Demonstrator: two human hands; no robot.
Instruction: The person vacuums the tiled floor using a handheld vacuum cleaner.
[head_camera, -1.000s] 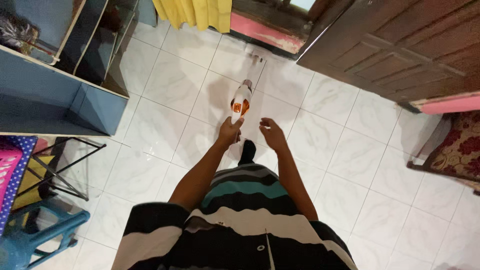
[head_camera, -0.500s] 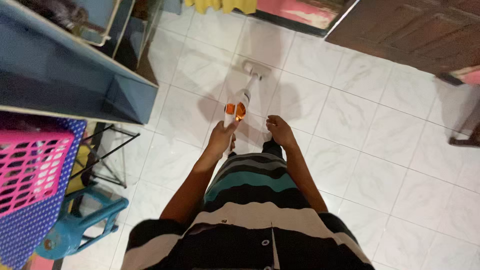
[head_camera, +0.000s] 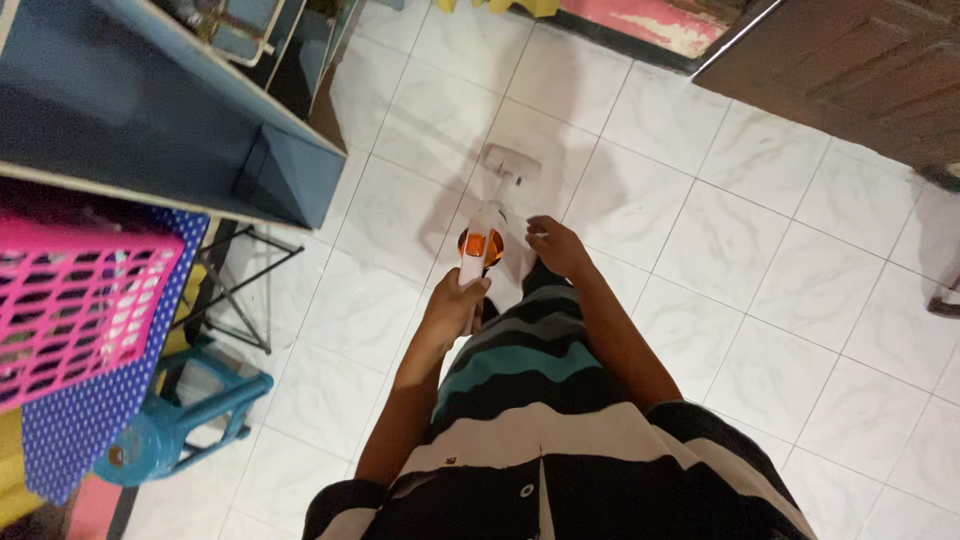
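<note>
Pulled back: left hand (head_camera: 452, 303) grip clenched on vacuum (head_camera: 480, 243); right hand (head_camera: 556, 246) loose, empty

The person wore a short-sleeved shirt (head_camera: 540, 440) with broad wavy horizontal stripes in black, white, grey and teal. A buttoned placket with dark round buttons ran down its front. Both forearms were bare below the sleeves, and both hands were bare.
</note>
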